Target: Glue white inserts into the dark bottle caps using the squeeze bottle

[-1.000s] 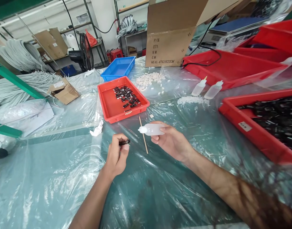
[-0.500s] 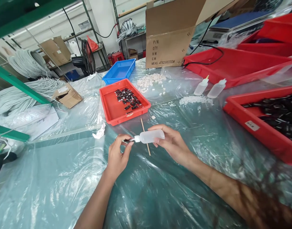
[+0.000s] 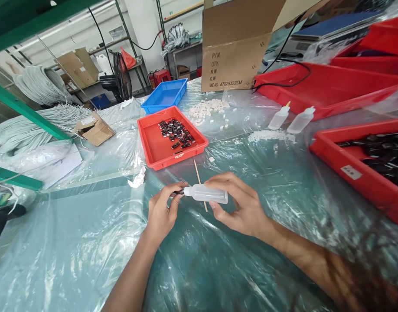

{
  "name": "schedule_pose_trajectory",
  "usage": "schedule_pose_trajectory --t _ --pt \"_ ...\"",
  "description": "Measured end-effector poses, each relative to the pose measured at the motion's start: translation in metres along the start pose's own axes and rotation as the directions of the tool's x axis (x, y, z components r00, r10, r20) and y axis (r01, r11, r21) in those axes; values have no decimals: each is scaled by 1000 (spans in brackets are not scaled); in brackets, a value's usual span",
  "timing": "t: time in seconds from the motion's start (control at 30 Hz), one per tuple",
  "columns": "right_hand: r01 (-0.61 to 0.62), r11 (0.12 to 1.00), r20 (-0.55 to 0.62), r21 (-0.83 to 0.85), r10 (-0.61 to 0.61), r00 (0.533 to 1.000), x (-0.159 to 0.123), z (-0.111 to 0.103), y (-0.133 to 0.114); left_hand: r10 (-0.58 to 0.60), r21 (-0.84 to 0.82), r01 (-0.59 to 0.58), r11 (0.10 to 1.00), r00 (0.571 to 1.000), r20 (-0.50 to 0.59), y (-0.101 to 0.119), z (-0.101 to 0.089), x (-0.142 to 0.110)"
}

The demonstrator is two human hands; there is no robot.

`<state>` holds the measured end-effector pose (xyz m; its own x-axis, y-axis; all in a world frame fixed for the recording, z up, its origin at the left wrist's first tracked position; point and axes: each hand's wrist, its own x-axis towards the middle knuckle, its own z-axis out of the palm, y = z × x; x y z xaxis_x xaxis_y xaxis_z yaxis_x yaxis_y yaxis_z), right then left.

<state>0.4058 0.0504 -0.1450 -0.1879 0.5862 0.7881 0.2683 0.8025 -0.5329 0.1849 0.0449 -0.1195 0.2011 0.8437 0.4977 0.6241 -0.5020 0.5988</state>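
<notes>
Bottle (image 3: 211, 194) held sideways, nose to a dark piece (image 3: 178, 192)

The bottle should be light, and its wall looks thin enough to give under a squeeze; smooth plastic like that could slip if pinched near the end. The best hold is probably around the middle of the barrel, thumb opposed to fingers, clear of the cap (image 3: 187, 191). The person's right grip (image 3: 243, 206) is clamped on the body from the right, thumb below and fingers above. The dark piece looks stiff and light, small enough that a fingertip pinch must serve. The left grip (image 3: 161, 212) is pinched on it between thumb and forefinger, which cover most of it.

The bottle is a translucent, whitish cylinder with a narrowing shoulder and a paler cap. It is roughly level, held above the surface (image 3: 192, 273), crossing over a thin wooden stick (image 3: 197, 171), nearer the person than the red tray (image 3: 147, 145). Its cap end comes right up to the left grip; whether the tip touches the piece cannot be made out, nor how full the bottle is.
</notes>
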Motion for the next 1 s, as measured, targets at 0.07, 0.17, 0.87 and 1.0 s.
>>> schedule_pose_trajectory --t 0.07,0.17,0.87,1.0 --pt "2 1000 10 1 -2 1000 1 -2 0 4 5 -4 1000 1000 6 0 0 0" --pt "7 1000 28 10 -7 1000 3 -6 0 15 -11 -15 1000 1000 10 -1 1 -1" --pt "198 962 77 -189 -186 979 -1 -9 -5 53 33 -53 998 999 4 1 2 0" --pt "17 999 29 -32 -16 999 2 -7 -5 42 20 -42 999 999 2 0 3 -1"
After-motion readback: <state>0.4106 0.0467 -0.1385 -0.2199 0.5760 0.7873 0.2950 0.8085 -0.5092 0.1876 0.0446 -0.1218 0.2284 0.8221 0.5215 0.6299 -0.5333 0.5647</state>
